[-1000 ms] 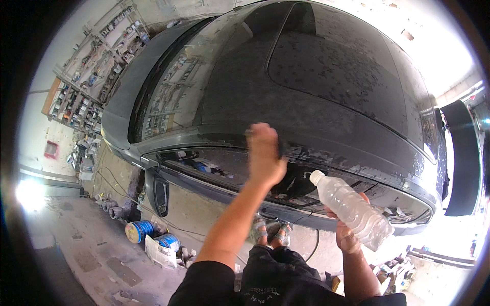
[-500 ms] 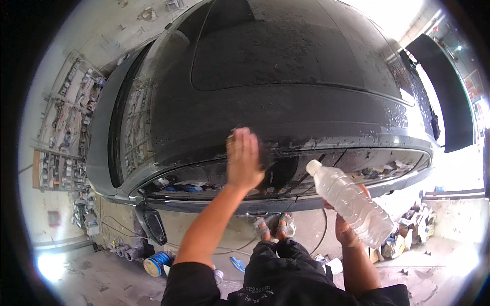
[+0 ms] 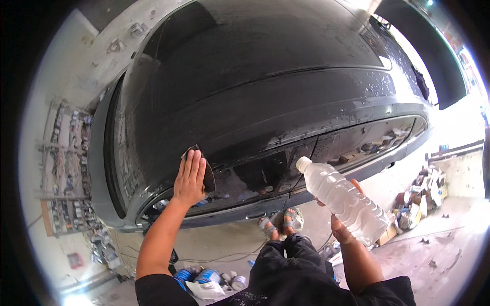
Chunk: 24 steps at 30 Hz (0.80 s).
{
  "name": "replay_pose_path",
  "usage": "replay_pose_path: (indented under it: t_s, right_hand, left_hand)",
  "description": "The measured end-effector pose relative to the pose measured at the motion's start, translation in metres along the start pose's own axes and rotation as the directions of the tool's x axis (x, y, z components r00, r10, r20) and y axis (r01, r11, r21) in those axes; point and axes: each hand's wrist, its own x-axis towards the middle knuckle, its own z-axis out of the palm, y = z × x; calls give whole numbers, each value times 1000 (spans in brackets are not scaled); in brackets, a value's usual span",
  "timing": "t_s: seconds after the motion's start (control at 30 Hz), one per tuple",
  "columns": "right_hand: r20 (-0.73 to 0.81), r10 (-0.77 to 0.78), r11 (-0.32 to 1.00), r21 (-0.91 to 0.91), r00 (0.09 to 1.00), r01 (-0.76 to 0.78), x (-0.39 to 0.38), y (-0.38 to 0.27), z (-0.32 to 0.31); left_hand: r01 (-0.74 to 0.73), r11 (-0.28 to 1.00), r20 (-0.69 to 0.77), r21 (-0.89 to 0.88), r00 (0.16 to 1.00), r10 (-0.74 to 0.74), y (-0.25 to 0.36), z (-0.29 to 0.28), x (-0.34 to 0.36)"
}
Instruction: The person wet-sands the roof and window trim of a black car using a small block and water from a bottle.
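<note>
My left hand (image 3: 190,179) lies on the car's roof edge above the side windows, its fingers stretched out together. Under that palm is a thin dark sheet, which looks like sandpaper (image 3: 209,179); it sticks out past the fingertips and on the thumb side. My right hand (image 3: 342,229) is closed around a clear plastic bottle (image 3: 346,203) with a white cap. The bottle is tilted, cap toward the upper left, and held in front of the car's side. The dark grey car roof (image 3: 245,107) carries water drops toward the right and a dull, wet film.
Side windows (image 3: 255,178) run below the roof edge. At the right a raised dark panel (image 3: 426,51) stands up. Shelves with small items (image 3: 69,148) line the left wall. Paint tins (image 3: 206,276) stand by my left side, and a heap of scrap (image 3: 418,201) lies at the right.
My left hand has slid leftward along the roof edge with the dark sheet. The view has turned and shifted; the right hand still holds the bottle at about the same tilt.
</note>
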Motion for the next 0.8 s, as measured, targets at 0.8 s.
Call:
replay_pose_path:
  t_s: [0.8]
  right_hand:
    - [-202,10,981,192,979,30,5,6,-25]
  left_hand:
    - [-494,852,47,-174,860,508,131,7,248]
